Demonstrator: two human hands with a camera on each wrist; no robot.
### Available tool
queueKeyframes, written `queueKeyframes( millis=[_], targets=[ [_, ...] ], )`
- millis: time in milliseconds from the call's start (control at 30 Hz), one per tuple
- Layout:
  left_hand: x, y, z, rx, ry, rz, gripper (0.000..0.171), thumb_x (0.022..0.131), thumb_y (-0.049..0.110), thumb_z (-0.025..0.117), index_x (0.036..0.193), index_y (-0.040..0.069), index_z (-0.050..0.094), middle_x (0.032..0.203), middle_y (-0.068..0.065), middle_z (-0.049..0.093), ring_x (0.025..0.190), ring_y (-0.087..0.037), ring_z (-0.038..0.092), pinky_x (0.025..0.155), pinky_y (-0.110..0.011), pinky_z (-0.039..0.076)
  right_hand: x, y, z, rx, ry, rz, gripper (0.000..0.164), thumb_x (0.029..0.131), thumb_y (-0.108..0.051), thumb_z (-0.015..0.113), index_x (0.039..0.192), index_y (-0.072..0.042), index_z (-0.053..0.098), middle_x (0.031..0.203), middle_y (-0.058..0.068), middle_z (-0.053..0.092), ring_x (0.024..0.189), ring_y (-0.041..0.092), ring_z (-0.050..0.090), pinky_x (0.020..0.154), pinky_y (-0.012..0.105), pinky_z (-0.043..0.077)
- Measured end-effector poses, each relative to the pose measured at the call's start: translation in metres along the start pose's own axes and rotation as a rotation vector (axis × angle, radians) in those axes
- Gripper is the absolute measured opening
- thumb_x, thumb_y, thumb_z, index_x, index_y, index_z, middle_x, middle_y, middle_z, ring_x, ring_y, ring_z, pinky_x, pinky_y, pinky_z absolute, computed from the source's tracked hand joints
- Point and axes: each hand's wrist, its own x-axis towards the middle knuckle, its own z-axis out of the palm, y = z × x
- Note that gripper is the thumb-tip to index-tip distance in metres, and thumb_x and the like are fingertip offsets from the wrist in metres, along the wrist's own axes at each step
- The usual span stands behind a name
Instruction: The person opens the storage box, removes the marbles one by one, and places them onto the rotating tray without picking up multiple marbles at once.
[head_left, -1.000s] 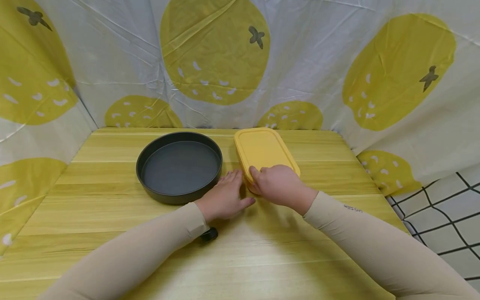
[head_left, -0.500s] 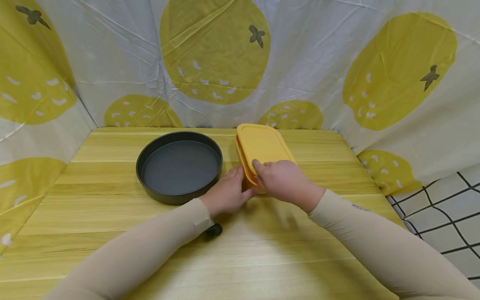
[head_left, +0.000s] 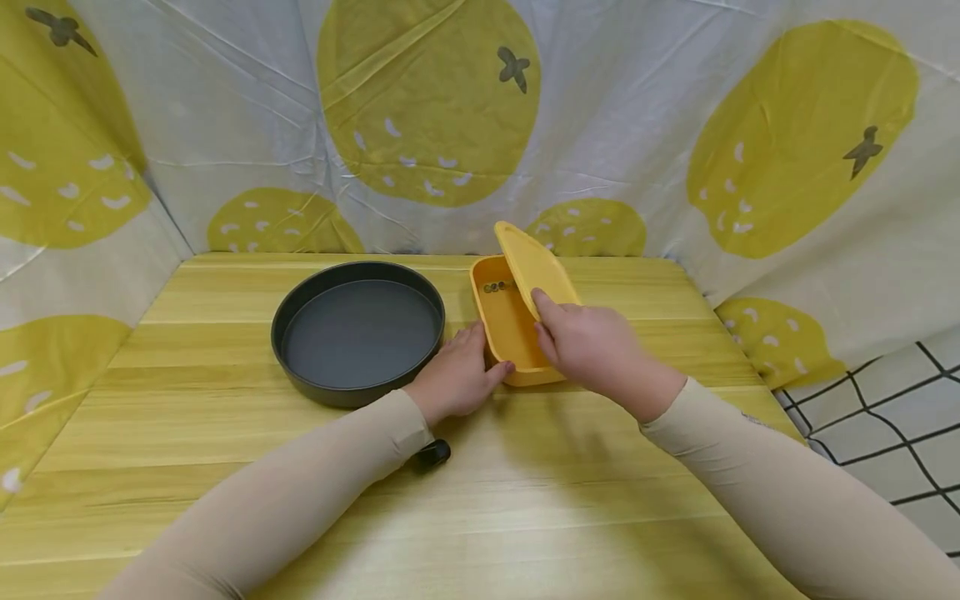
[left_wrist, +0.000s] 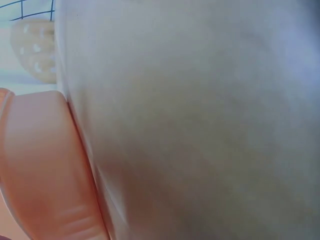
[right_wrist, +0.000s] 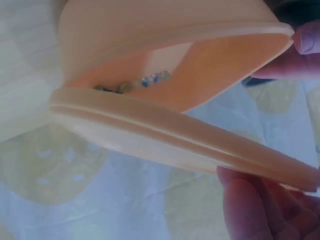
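Observation:
My right hand [head_left: 600,346] pinches the yellow lid [head_left: 536,258] near its front edge and holds it tilted up over the right side of a yellow rectangular box [head_left: 536,377]. Several small glass marbles [head_left: 495,287] lie at the far end inside; in the right wrist view, more marbles [right_wrist: 156,78] show past the lid [right_wrist: 175,135]. With fingers along the box's left side and thumb at its near left corner, my left hand [head_left: 461,379] steadies it. The left wrist view shows the box's side wall [left_wrist: 50,160] close up.
Just left of the box, a round dark grey pan [head_left: 360,333] sits on the wood-grain table [head_left: 480,517]. Patterned curtains [head_left: 600,125] hang behind and beside the table. A small black device [head_left: 432,454] shows under my left wrist.
The lid has come up from lying flat on the box to a steep tilt, uncovering the marbles. My right hand has moved right with it; my left hand has shifted slightly against the box.

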Motion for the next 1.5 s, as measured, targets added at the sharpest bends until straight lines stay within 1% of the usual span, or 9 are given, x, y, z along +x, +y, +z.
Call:
queueKeyframes(
  millis=[200, 400, 567, 767, 933, 1100, 1200, 1400, 1500],
  targets=[
    [0.001, 0.002, -0.002, 0.034, -0.04, -0.056, 0.095, 0.105, 0.055, 0.057, 0.169, 0.003, 0.011, 0.174, -0.016, 0.026, 0.162, -0.03, 0.027, 0.133, -0.046, 0.021, -0.006, 0.013, -0.007, 0.085, 0.021, 0.099, 0.041, 0.101, -0.01, 0.061, 0.137, 0.01, 0.057, 0.066, 0.014, 0.064, 0.048, 0.025, 0.055, 0.045, 0.041, 0.05],
    [0.001, 0.003, -0.005, 0.037, -0.056, -0.063, 0.094, 0.105, 0.055, 0.057, 0.169, 0.003, 0.012, 0.175, -0.017, 0.022, 0.163, -0.029, 0.023, 0.133, -0.045, 0.019, -0.013, 0.024, -0.008, 0.143, 0.059, 0.15, 0.041, 0.102, -0.008, 0.058, 0.138, 0.012, 0.056, 0.071, 0.018, 0.066, 0.049, 0.029, 0.058, 0.047, 0.045, 0.051],
    [0.002, 0.004, -0.005, 0.038, -0.057, -0.061, 0.094, 0.105, 0.055, 0.056, 0.169, 0.003, 0.012, 0.176, -0.016, 0.021, 0.163, -0.029, 0.022, 0.133, -0.046, 0.018, -0.019, 0.03, -0.011, 0.199, 0.071, 0.225, 0.045, 0.103, -0.006, 0.055, 0.144, 0.012, 0.054, 0.077, 0.021, 0.068, 0.047, 0.027, 0.056, 0.046, 0.043, 0.049],
    [0.002, 0.004, -0.005, 0.042, -0.065, -0.072, 0.094, 0.105, 0.055, 0.056, 0.169, 0.002, 0.012, 0.176, -0.016, 0.021, 0.163, -0.029, 0.022, 0.133, -0.046, 0.018, -0.027, 0.041, -0.011, 0.218, 0.113, 0.271, 0.049, 0.101, -0.003, 0.053, 0.148, 0.012, 0.05, 0.069, 0.022, 0.066, 0.045, 0.029, 0.054, 0.045, 0.044, 0.048],
    [0.001, 0.006, -0.006, 0.037, -0.066, -0.076, 0.094, 0.105, 0.055, 0.056, 0.169, 0.002, 0.012, 0.176, -0.016, 0.021, 0.163, -0.029, 0.022, 0.133, -0.046, 0.018, -0.036, 0.051, -0.006, 0.256, 0.065, 0.329, 0.051, 0.102, -0.002, 0.051, 0.151, 0.012, 0.048, 0.062, 0.018, 0.061, 0.042, 0.018, 0.043, 0.045, 0.035, 0.041],
    [0.002, 0.006, -0.006, 0.034, -0.063, -0.071, 0.094, 0.105, 0.055, 0.056, 0.169, 0.002, 0.012, 0.176, -0.016, 0.021, 0.163, -0.028, 0.022, 0.133, -0.046, 0.018, -0.045, 0.059, -0.004, 0.279, 0.007, 0.393, 0.053, 0.104, -0.006, 0.046, 0.155, 0.01, 0.044, 0.052, 0.007, 0.049, 0.04, 0.016, 0.036, 0.045, 0.033, 0.036],
    [0.002, 0.006, -0.006, 0.038, -0.069, -0.075, 0.095, 0.105, 0.056, 0.055, 0.169, 0.003, 0.01, 0.176, -0.016, 0.021, 0.163, -0.028, 0.022, 0.133, -0.046, 0.018, -0.05, 0.064, -0.004, 0.282, -0.029, 0.419, 0.055, 0.105, -0.008, 0.044, 0.157, 0.009, 0.04, 0.05, 0.005, 0.046, 0.039, 0.016, 0.035, 0.044, 0.033, 0.034],
    [0.001, 0.007, -0.007, 0.027, -0.081, -0.086, 0.096, 0.105, 0.057, 0.055, 0.169, 0.003, 0.009, 0.176, -0.015, 0.019, 0.164, -0.028, 0.02, 0.134, -0.045, 0.016, -0.058, 0.074, -0.001, 0.221, -0.049, 0.444, 0.057, 0.103, -0.008, 0.047, 0.155, 0.012, 0.04, 0.049, 0.005, 0.046, 0.039, 0.018, 0.037, 0.041, 0.032, 0.032],
    [0.001, 0.007, -0.007, 0.026, -0.085, -0.083, 0.095, 0.105, 0.056, 0.054, 0.169, 0.003, 0.009, 0.177, -0.015, 0.017, 0.164, -0.03, 0.019, 0.134, -0.046, 0.016, -0.062, 0.079, -0.001, 0.221, -0.118, 0.494, 0.062, 0.103, -0.013, 0.049, 0.158, 0.013, 0.034, 0.052, 0.007, 0.05, 0.04, 0.019, 0.041, 0.041, 0.033, 0.033]
  ],
)
